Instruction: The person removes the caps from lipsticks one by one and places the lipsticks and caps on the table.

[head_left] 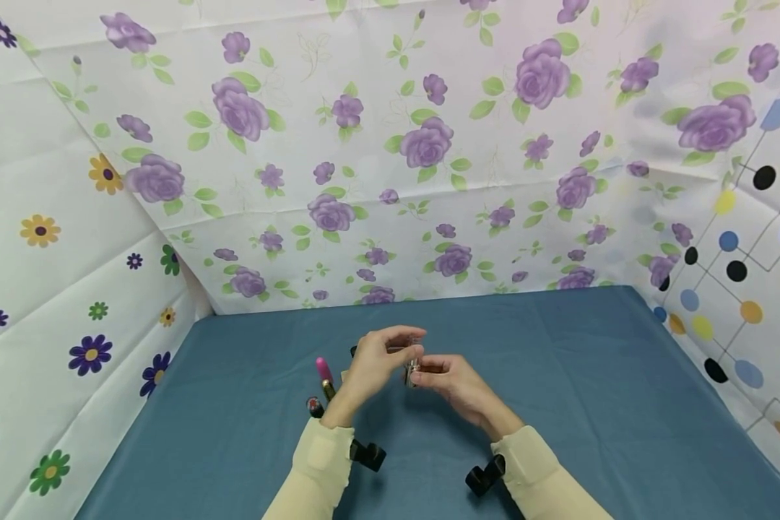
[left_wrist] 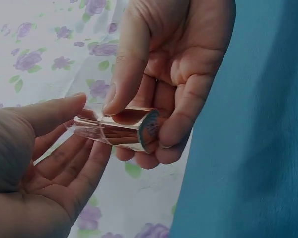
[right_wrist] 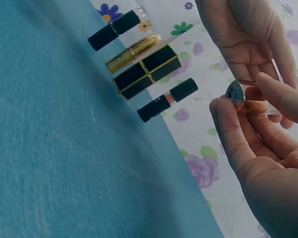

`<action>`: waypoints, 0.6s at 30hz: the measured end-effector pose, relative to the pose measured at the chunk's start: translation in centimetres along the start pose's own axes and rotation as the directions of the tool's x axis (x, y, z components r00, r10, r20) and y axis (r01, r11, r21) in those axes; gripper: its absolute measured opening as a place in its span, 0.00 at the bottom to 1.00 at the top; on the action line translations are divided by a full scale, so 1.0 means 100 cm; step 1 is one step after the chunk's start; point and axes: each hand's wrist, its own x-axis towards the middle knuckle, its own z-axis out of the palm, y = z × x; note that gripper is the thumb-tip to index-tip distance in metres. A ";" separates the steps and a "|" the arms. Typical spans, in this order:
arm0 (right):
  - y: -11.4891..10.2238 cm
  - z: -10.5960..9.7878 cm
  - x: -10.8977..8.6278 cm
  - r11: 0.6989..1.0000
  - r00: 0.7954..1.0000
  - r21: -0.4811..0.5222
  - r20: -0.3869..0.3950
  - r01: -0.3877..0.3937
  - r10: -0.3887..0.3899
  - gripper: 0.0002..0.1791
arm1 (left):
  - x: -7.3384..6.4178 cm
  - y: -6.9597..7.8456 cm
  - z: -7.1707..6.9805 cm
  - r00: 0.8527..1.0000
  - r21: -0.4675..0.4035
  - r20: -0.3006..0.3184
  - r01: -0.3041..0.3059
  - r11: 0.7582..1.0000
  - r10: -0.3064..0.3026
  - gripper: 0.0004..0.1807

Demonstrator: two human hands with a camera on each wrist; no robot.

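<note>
Both hands hold one lipstick tube [left_wrist: 126,130] above the table, its shiny gold base joined to a clear end. The fingers and thumb of my left hand [head_left: 378,359] pinch the clear end from above in the head view. My right hand [head_left: 458,386] grips the gold base from the right, thumb along its side. A round label [right_wrist: 235,95] on the base's end faces the right wrist camera. Fingers cover part of the tube in every view.
Left of the hands on the blue cloth stand several lipsticks: a pink-topped tube [head_left: 325,375], a dark tube [head_left: 314,406], a gold bullet-shaped one [right_wrist: 134,53], a black gold-trimmed case [right_wrist: 147,72] and a black tube with a pink band [right_wrist: 168,100]. Flowered cloth [head_left: 429,144] walls the back.
</note>
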 end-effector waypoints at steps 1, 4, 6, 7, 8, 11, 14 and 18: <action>0.000 -0.001 0.000 1.000 1.000 -0.001 -0.006 -0.001 0.001 0.21 | 0.001 -0.001 0.001 1.000 -0.017 -0.007 0.005 1.000 -0.005 0.16; 0.000 -0.004 0.000 1.000 1.000 -0.005 -0.026 0.000 0.000 0.19 | 0.003 -0.003 0.005 0.999 -0.046 -0.032 0.020 0.999 -0.021 0.17; -0.001 -0.006 0.000 1.000 0.999 -0.010 -0.039 0.007 -0.007 0.20 | 0.005 -0.004 0.008 0.999 -0.063 -0.047 0.024 0.998 -0.027 0.17; -0.001 -0.007 0.000 1.000 0.999 -0.012 -0.045 0.011 -0.012 0.20 | 0.006 -0.005 0.009 0.998 -0.073 -0.054 0.025 0.997 -0.029 0.18; -0.002 -0.008 0.000 1.000 0.999 -0.016 -0.050 0.018 -0.019 0.21 | 0.008 -0.006 0.011 0.998 -0.086 -0.059 0.026 0.996 -0.031 0.18; -0.003 -0.011 0.000 0.999 0.997 -0.028 -0.070 0.031 -0.033 0.24 | 0.012 -0.007 0.014 0.997 -0.122 -0.069 0.027 0.992 -0.035 0.17; -0.006 -0.014 -0.001 0.998 0.995 -0.050 -0.095 0.039 -0.044 0.26 | 0.017 -0.008 0.018 0.997 -0.148 -0.068 0.029 0.989 -0.039 0.17; -0.010 -0.017 -0.001 0.996 0.991 -0.080 -0.126 0.043 -0.053 0.26 | 0.023 -0.007 0.020 0.997 -0.178 -0.062 0.035 0.983 -0.047 0.17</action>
